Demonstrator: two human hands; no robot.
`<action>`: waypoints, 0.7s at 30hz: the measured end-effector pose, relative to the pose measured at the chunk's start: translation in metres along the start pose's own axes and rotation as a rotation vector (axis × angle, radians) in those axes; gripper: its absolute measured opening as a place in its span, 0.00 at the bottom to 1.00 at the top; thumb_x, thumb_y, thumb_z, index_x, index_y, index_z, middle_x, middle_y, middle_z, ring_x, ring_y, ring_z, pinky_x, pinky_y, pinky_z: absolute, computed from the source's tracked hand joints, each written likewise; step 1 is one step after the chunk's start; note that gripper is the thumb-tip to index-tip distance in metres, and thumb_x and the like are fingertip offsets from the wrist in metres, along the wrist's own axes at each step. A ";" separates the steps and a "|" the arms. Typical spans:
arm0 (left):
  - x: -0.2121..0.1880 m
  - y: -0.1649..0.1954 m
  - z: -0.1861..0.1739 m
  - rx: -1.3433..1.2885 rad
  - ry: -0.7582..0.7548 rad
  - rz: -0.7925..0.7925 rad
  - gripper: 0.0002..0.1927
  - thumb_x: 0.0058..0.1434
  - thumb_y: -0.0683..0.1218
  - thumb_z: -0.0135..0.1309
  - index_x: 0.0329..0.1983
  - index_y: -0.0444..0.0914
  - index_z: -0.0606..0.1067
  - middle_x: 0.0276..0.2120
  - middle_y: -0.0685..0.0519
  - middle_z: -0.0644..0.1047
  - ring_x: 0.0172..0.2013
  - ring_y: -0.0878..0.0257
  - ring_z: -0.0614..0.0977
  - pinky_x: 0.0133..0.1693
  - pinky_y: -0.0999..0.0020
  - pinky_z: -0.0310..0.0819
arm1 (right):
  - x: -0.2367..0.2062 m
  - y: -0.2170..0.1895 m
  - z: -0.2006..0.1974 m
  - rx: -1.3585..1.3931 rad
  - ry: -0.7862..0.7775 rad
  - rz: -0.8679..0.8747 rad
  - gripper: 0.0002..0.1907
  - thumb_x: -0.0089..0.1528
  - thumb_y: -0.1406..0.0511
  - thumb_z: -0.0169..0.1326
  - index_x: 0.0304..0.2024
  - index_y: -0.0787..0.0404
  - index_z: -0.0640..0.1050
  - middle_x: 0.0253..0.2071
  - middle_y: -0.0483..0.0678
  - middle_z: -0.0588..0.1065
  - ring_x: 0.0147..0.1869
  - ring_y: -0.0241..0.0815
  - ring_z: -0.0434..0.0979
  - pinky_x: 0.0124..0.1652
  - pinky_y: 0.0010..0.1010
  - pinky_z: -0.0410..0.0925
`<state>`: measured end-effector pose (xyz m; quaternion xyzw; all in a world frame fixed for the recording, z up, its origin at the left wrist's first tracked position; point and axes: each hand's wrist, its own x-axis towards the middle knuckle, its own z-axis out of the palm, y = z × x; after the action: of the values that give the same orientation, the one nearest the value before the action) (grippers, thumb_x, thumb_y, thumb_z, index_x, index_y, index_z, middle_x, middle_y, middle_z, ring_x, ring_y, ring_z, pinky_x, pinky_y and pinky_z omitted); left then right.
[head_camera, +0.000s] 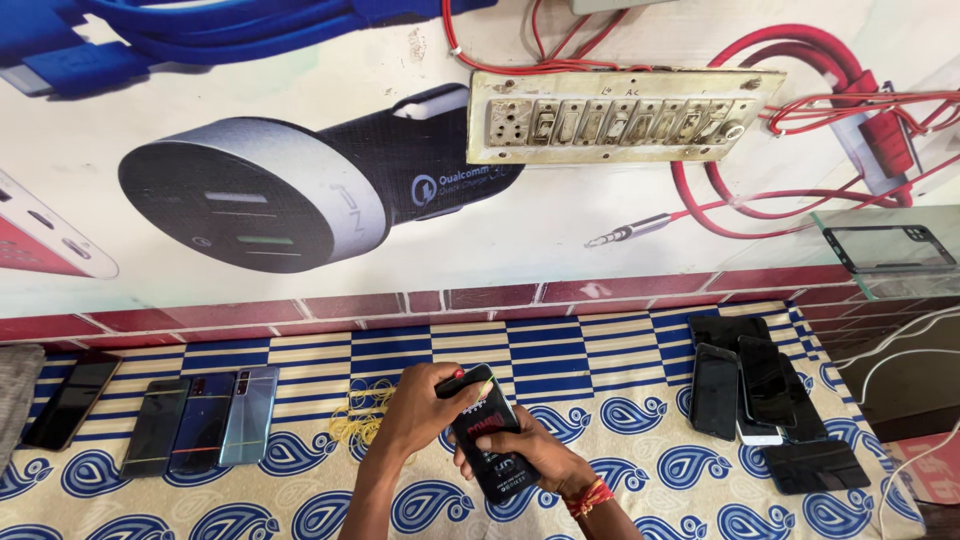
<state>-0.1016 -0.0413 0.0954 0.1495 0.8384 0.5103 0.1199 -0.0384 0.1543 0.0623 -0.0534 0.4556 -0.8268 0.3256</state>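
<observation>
Hands gripping a black phone (490, 440) over the patterned worktop (620, 400), left hand (425, 405) pinching its top end, right hand (535, 465) cupping its lower edge, yellow rubber bands (358, 415) lying nearby.

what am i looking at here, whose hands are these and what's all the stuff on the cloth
There is no machine here. One camera sits on a person's head and looks down, so the two bare hands at the bottom are that person's own.

The left hand and the right hand together hold a dark phone-shaped item with red print. A small dark piece with a red tip lies under the left fingers at its top end.

They work over a patterned cloth, blue and cream. On its left side lies a row of phones, on its right a pile of dark phones. Yellow rubber bands lie near the left hand.

Behind is a wall poster, with a switchboard and red wires fixed on it.
</observation>
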 end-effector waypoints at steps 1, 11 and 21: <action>-0.001 -0.002 0.000 0.001 -0.004 -0.009 0.22 0.58 0.58 0.63 0.21 0.36 0.79 0.12 0.55 0.74 0.14 0.70 0.70 0.19 0.68 0.58 | 0.001 0.002 -0.001 0.010 0.008 0.003 0.20 0.62 0.68 0.58 0.54 0.73 0.75 0.41 0.57 0.80 0.43 0.48 0.84 0.47 0.39 0.78; -0.005 -0.025 0.009 -0.515 0.195 0.005 0.13 0.66 0.52 0.56 0.42 0.36 0.74 0.15 0.59 0.69 0.17 0.71 0.66 0.20 0.72 0.55 | 0.003 -0.002 -0.005 0.118 0.161 -0.092 0.24 0.60 0.64 0.59 0.55 0.74 0.74 0.39 0.58 0.81 0.40 0.47 0.84 0.44 0.38 0.78; 0.000 -0.075 0.033 -1.866 0.246 -0.218 0.09 0.62 0.37 0.49 0.45 0.29 0.72 0.24 0.52 0.72 0.18 0.69 0.69 0.20 0.79 0.63 | 0.008 -0.008 0.004 0.133 0.292 -0.132 0.21 0.60 0.65 0.59 0.52 0.71 0.77 0.38 0.56 0.81 0.39 0.46 0.84 0.42 0.35 0.78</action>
<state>-0.0993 -0.0471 0.0133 -0.1408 0.1081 0.9728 0.1487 -0.0473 0.1500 0.0691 0.0589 0.4379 -0.8736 0.2039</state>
